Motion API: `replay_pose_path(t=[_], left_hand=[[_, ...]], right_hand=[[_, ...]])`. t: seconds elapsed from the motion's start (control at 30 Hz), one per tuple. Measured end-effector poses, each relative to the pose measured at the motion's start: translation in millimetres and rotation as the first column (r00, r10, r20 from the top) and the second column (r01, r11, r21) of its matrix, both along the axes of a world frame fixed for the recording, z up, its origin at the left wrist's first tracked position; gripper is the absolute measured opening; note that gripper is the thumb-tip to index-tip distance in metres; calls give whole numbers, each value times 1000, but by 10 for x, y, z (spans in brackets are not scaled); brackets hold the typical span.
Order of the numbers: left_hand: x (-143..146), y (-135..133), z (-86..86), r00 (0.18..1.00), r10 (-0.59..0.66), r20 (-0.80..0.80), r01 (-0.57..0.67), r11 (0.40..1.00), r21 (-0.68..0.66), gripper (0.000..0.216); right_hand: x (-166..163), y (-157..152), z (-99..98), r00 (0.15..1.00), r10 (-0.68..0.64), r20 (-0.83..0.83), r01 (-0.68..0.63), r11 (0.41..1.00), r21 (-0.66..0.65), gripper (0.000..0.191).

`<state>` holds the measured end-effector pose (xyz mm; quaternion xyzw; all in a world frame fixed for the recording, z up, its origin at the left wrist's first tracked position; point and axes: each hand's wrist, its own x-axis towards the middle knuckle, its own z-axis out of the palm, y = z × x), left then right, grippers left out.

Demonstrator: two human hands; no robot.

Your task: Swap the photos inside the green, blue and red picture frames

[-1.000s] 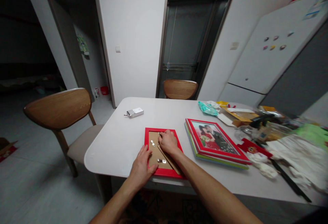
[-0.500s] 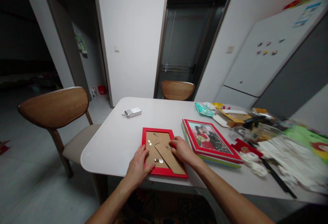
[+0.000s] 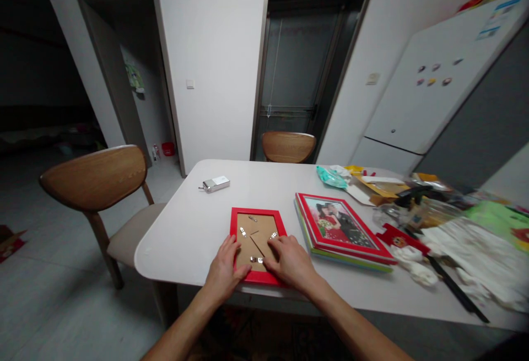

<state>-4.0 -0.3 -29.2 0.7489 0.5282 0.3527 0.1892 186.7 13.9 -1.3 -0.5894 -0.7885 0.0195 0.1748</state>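
A red picture frame (image 3: 255, 275) lies face down on the white table near its front edge. Its brown backing board (image 3: 261, 227) sits inside the frame and carries small metal clips and a hanger, with a diagonal slit across its middle. My left hand (image 3: 223, 264) holds the frame's left side, fingers along the edge and thumb at the board's lower left. On the other side, my right hand (image 3: 292, 264) grips the lower right, its thumb and fingertips against the board. That hand hides the frame's lower right corner.
Right of the frame lies a stack of framed pictures (image 3: 345, 229). Farther right are white cloths (image 3: 475, 262), a black strip (image 3: 454, 289), plastic packaging and a teal packet (image 3: 332, 177). A small silver device (image 3: 216, 184) rests at the back left. Wooden chairs (image 3: 97, 179) stand around the table.
The brown flap that stuck out over the frame's lower right now lies flat within the frame. My right hand has moved down to the lower right side. My left hand stays in place.
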Motion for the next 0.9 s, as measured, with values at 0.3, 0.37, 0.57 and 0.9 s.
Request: replay_pose_path(t=[0.3, 0.37, 0.57, 0.9], left_hand=[[12, -39, 87, 991, 11, 130, -2, 998, -64, 55], [21, -29, 132, 975, 19, 219, 0, 996, -88, 53], [14, 79, 251, 742, 114, 661, 66, 968, -241, 41], [-772, 159, 120, 691, 364, 624, -124, 911, -394, 16]], right_hand=[[-25, 43, 79, 991, -52, -122, 43, 996, -72, 37], [-22, 34, 168, 988, -67, -141, 55, 994, -91, 35], [-219, -62, 418, 959, 43, -280, -44, 999, 3, 33], [140, 43, 141, 982, -124, -141, 121, 992, -31, 37]])
